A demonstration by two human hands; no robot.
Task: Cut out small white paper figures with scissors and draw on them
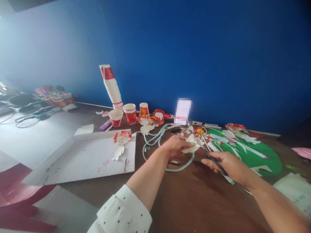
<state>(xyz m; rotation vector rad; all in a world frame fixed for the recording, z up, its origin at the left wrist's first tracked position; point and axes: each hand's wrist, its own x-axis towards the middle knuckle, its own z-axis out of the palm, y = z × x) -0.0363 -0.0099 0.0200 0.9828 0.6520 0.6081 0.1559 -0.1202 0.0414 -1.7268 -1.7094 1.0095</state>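
My left hand (176, 145) is closed on a cream paper piece (193, 146), thumb on top, over the middle of the table. My right hand (222, 163) grips dark-handled scissors (215, 161), whose blades point up and left to the paper's right edge. Whether the blades are apart or touching the paper is too blurred to tell. Under and around the hands lies a pale looped cable (143, 155). A small dark metallic item (175, 162) rests inside the loop, below my left hand.
A white tray-like board (85, 158) with a paper figure (120, 144) lies left. Behind stand red-and-white paper cups (116, 118) and a tall cup stack (112, 89) against the blue wall. Right, a green sheet (269, 158) bears markers (255, 151) and paper scraps.
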